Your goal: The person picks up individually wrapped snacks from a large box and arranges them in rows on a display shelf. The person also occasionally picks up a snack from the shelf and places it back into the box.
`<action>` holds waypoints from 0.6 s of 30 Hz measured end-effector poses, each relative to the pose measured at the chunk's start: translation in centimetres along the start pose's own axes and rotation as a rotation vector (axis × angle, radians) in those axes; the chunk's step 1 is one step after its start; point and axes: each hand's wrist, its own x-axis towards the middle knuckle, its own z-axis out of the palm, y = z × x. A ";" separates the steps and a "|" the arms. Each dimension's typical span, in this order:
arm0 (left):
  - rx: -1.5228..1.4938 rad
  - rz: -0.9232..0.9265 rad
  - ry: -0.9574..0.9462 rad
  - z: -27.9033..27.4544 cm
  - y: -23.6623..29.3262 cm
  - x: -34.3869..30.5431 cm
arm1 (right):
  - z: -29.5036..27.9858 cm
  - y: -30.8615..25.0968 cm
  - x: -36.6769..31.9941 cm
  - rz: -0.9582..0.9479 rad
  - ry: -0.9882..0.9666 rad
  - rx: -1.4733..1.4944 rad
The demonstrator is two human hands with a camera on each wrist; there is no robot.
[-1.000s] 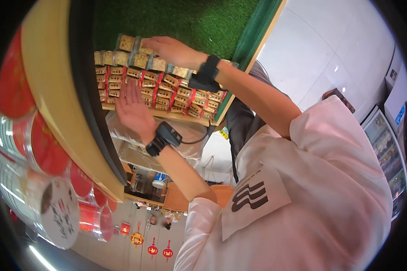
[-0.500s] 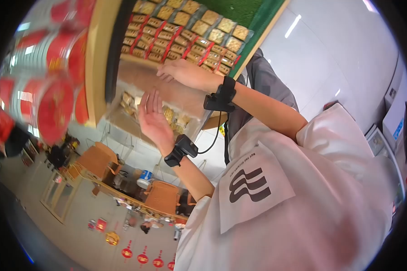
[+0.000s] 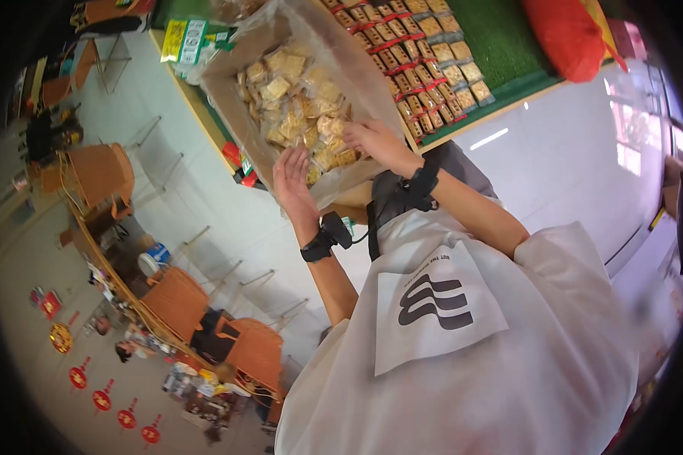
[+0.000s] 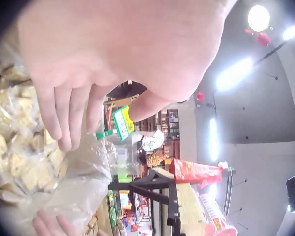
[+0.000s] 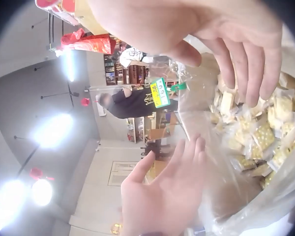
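An open carton [image 3: 239, 91] lined with clear plastic holds a heap of wrapped square biscuits [image 3: 288, 98]. My left hand [image 3: 292, 186] is over the carton's near end, palm showing, fingers straight and holding nothing. Beside it, my right hand [image 3: 379, 144] reaches over the right side, fingertips right at the packets [image 3: 330, 125]. In the right wrist view the right hand's fingers hang loosely over the biscuits [image 5: 260, 132], and the left hand [image 5: 167, 187] stands apart with its thumb spread. The left wrist view shows the left hand [image 4: 113, 49] with fingers extended above the packets [image 4: 24, 147].
Right of the carton, rows of wrapped snacks [image 3: 410, 68] lie on a green grass mat [image 3: 501, 45]. A red bag [image 3: 565, 38] hangs at the table's far right. A price tag [image 3: 186, 42] is clipped by the carton. Orange chairs [image 3: 102, 178] stand to the left.
Both hands have left the snack rows on the green mat and come over the carton. The head view has turned left, so the carton now lies in front and the rows sit further right.
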 end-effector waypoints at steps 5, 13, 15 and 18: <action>-0.054 0.053 0.105 -4.2 -0.1 -1.8 | 0.1 1.1 0.5 0.024 0.000 -0.108; -0.237 0.140 0.190 -5.8 0.2 -4.0 | 0.5 1.9 -0.9 0.093 -0.102 -0.267; -0.237 0.123 0.232 -6.7 -0.4 -4.2 | 0.6 2.9 -1.1 0.094 -0.158 -0.316; -0.265 0.115 0.279 -8.5 -1.0 -4.0 | 0.6 3.1 -0.7 0.053 -0.159 -0.368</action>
